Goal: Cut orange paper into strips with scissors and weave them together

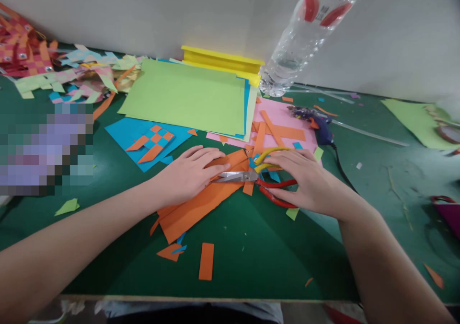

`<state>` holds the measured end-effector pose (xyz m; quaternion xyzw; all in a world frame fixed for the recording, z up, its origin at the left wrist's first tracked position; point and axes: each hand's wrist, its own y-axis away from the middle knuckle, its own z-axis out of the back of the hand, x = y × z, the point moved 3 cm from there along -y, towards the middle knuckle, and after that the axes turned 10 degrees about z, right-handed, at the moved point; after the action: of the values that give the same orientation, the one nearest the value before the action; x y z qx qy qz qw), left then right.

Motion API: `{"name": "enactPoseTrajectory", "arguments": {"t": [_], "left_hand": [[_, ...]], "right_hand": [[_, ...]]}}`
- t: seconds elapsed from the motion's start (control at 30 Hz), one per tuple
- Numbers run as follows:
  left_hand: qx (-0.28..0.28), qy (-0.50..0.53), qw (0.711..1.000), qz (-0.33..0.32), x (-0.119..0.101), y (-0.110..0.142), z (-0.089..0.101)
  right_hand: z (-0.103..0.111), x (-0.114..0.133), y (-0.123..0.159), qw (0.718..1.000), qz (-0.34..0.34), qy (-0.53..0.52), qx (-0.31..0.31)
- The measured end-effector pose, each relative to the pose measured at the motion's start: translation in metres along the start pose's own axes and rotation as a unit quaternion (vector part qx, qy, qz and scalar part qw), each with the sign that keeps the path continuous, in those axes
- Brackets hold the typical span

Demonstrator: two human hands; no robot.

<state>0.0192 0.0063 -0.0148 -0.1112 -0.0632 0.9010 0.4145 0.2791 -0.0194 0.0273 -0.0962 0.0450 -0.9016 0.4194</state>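
Observation:
My left hand lies palm down on a stack of orange paper, its fingers stretched over the sheet and not gripping it. My right hand is closed on the handles of a pair of scissors, one loop yellow and one red. The handles are spread apart, and the metal blades point left over the orange paper toward my left thumb. Orange strips and blue scraps lie under and behind the scissors. A woven orange and blue paper fish rests on a blue sheet beyond my left hand.
Light green sheets are stacked at the back beside a yellow folded strip and a plastic water bottle. A glue gun with cord lies right. Woven paper pieces pile up back left. A blurred-out object is at left.

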Motion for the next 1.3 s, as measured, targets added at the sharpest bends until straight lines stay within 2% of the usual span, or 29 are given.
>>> {"name": "enactPoseTrajectory", "arguments": {"t": [0.37,0.87,1.17,1.3], "left_hand": [[0.046,0.006,0.999,-0.018,0.008,-0.001,0.005],[0.040,0.041,0.998,-0.030,0.012,-0.001,0.007],[0.055,0.030,0.997,-0.053,0.018,-0.002,0.009],[0.046,0.024,0.997,-0.056,0.018,-0.001,0.009]], "right_hand": [[-0.001,-0.011,0.003,1.000,-0.019,-0.014,-0.004],[-0.004,-0.016,0.005,1.000,-0.005,-0.007,0.003],[-0.008,-0.014,0.004,1.000,0.012,-0.029,-0.002],[-0.009,-0.010,0.003,1.000,0.010,-0.029,0.007]]}}
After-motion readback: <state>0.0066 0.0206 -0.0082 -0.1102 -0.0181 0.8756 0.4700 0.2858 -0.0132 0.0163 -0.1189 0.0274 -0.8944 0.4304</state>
